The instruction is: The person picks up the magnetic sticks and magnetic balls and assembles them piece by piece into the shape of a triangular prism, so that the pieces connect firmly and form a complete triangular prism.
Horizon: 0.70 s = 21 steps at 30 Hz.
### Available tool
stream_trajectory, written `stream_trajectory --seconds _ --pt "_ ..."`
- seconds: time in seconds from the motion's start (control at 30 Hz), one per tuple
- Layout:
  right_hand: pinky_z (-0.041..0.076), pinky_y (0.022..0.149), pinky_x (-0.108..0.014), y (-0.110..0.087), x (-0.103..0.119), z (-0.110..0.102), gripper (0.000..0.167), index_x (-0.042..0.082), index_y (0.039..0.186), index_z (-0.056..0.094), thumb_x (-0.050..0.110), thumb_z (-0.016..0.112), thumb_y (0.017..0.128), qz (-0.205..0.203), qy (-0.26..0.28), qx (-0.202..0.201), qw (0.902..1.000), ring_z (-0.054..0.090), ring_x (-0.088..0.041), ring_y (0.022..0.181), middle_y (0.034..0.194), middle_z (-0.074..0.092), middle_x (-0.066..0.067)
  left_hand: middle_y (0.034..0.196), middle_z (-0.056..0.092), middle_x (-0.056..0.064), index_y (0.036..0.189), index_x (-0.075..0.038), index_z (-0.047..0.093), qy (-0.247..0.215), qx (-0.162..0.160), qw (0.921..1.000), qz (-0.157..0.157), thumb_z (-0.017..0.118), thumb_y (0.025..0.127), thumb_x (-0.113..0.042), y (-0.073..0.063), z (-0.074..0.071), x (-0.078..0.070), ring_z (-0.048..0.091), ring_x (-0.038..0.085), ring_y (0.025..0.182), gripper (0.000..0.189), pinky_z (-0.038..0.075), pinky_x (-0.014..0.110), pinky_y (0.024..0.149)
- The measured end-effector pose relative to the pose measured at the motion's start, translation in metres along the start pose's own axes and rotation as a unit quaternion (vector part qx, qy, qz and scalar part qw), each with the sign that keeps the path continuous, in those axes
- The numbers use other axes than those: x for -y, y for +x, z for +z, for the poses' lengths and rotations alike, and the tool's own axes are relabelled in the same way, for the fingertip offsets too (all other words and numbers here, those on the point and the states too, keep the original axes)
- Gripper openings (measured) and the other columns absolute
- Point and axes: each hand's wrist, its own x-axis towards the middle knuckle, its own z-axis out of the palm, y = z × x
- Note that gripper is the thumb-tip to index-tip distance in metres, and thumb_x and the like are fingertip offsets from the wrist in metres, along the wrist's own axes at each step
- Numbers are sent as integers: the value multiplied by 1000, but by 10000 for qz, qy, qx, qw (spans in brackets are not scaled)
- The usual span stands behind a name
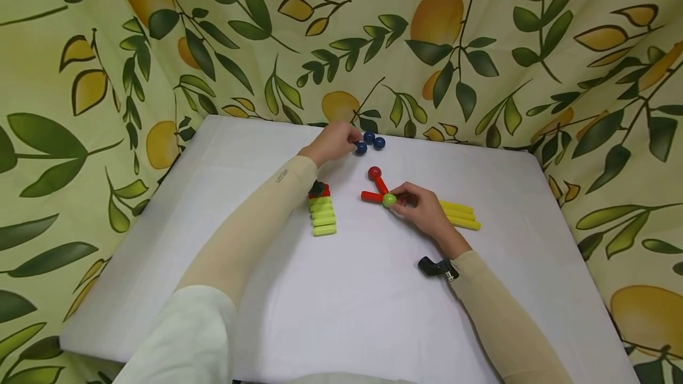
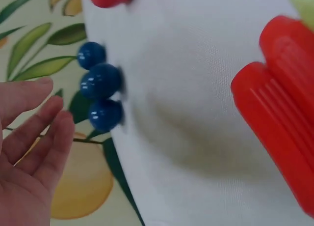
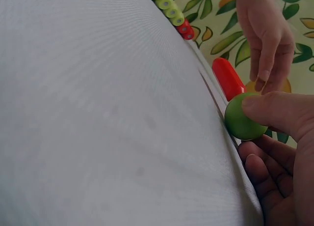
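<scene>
Close to the table's far edge, my left hand (image 1: pixel 335 141) reaches beside three blue balls (image 1: pixel 379 143). The left wrist view shows its fingers loosely spread, with a gap between them and the blue balls (image 2: pixel 101 81). My right hand (image 1: pixel 418 207) pinches a green ball (image 1: pixel 389 200) between thumb and fingers. Two red rods join this ball: one rod (image 1: pixel 372 197) points left, and the other (image 1: pixel 381 185) slants away to a red ball (image 1: pixel 374 173) at its far end. In the right wrist view, the thumb presses on top of the green ball (image 3: pixel 240 122).
Left of the joined pieces lies a row of short lime-green rods (image 1: pixel 322 218), with red rods (image 2: pixel 274 123) at its far end, partly under the left forearm. Several long yellow rods (image 1: pixel 463 223) lie beyond the right hand. A patterned curtain (image 1: pixel 341 34) borders the white table (image 1: pixel 341 301).
</scene>
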Motion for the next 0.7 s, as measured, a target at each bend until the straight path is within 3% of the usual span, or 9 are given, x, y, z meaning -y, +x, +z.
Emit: stream_trajectory --seconds 0.17,0.33,0.7 --pt "51 79 -26 0 1 0 25 12 119 77 10 85 95 8 98 -9 10000 61 -28 92 102 69 -6 152 62 12 144 -5 69 307 339 9989 -85 66 106 -3 16 12 -1 50 31 147 38 40 43 121" --pt "52 80 -26 1 2 2 25 13 119 78 10 86 95 26 84 20 10000 62 -27 92 102 70 -5 150 63 13 143 -3 69 419 445 9980 -159 65 104 1 16 21 -3 49 31 149 39 38 42 123" --pt "51 80 -26 -1 2 0 25 13 119 77 10 85 95 57 2 -7 10000 62 -27 92 101 69 -5 119 73 9 125 -2 78 468 177 9987 82 73 101 -3 13 34 6 63 27 114 25 51 42 108"
